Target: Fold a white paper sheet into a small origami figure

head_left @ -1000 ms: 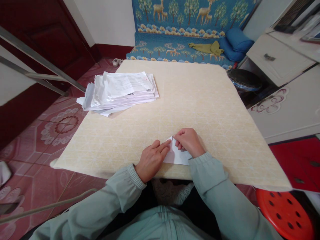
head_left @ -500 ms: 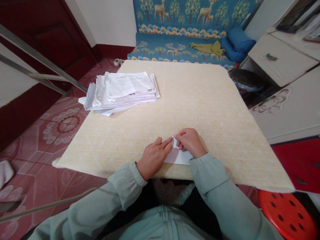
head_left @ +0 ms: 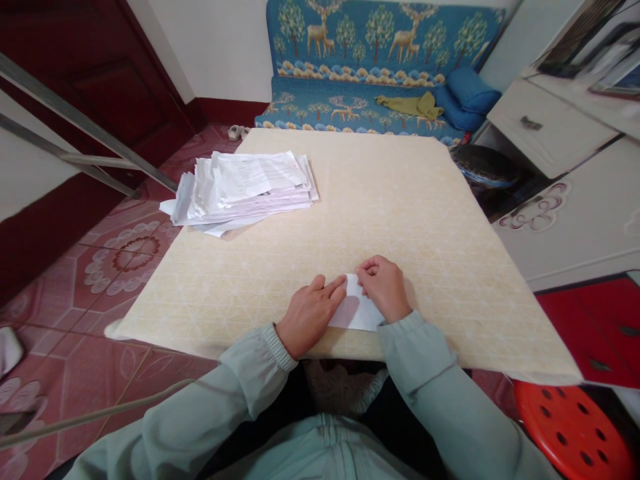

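Observation:
A small white sheet of paper [head_left: 354, 312] lies near the front edge of the table, between my two hands. My left hand [head_left: 314, 312] rests flat over its left side, fingers stretched out and fingertips at its far left corner. With thumb and fingers pinched together, my right hand [head_left: 384, 283] is at the far edge of the paper, a little right of the left fingertips. Its wrist and palm cover the paper's right side. Whether the paper is folded under my hands I cannot tell.
A thick stack of papers [head_left: 255, 180] lies at the table's far left. The patterned tablecloth [head_left: 390, 200] covers the table. Beyond stands a blue sofa [head_left: 320, 100]. A red stool [head_left: 570, 427] is at the front right, a white cabinet [head_left: 590, 200] to the right, and metal bars [head_left: 90, 113] at the left.
My right hand has slid slightly right along the paper's far edge, widening the gap between my fingertips. The left hand stays in place. The camera view has tilted slightly.

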The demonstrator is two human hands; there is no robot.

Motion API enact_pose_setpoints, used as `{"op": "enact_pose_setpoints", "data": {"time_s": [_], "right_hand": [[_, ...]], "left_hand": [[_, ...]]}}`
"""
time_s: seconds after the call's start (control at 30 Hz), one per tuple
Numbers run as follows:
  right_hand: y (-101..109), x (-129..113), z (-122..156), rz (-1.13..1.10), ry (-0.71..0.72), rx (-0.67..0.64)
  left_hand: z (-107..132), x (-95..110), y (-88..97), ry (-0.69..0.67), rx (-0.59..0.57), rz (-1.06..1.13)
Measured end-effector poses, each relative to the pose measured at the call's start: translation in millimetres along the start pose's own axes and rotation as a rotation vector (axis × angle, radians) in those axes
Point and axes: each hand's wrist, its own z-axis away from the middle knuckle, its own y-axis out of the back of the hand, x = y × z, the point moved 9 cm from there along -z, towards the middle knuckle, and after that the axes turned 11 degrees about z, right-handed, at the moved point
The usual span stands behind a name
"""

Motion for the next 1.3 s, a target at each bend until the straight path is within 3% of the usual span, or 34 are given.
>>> {"op": "enact_pose_setpoints", "data": {"time_s": [0.07,0.13,0.4,0.7,0.9,1.3], "right_hand": [[27.7,-6.8,12.7,0.214,0.132,0.248],[39.5,-10.1,24.8,0.404,0.225,0.356],[32.5,-1.2,18.8,0.478,0.206,0.147],[29.3,-1.5,23.3,0.382,0.187,0.159],[27.5,-18.2,44.3,0.17,0.429,0.222],[16.1,-34.4,76.2,0.437,0.655,0.291]], "left_hand": [[2.1,1.6,-1.8,0.003,-0.006,0.005],[4.2,1.5,-4.2,0.02,-0.003,0.015],[12.2,3.0,-9.1,0.025,-0.013,0.054],[23.1,7.7,-5.3,0.032,0.031,0.171],[24.1,7.4,-8.2,0.063,0.05,0.18],[20.2,5.3,-4.7,0.087,0.071,0.221]]}}
